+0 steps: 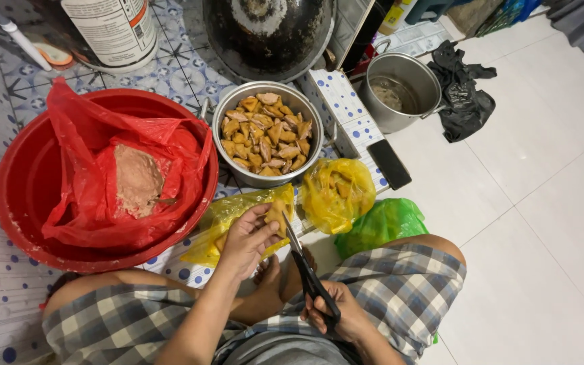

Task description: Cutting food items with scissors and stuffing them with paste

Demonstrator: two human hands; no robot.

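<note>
Nearest the camera, the right hand (336, 312) grips black scissors (307, 269), blades touching a fried tofu piece (276, 216) pinched in the left hand (246, 238) over a yellow bag (228, 220). Just beyond sit a metal bowl (267, 133) of tofu pieces and a red basin (32, 196) holding a red bag (113, 172). Farther off stands a steel pot (400, 91).

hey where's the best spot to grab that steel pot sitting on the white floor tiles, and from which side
Probably by the steel pot's side handles: one loop shows at the upper-left rim and another juts from the right wall toward the black cloth. The pot stands upright and open, with some residue inside, so lifting it level from above with a hand on each handle looks steadier than pinching the thin rim. The cloth crowds the right handle.
</note>
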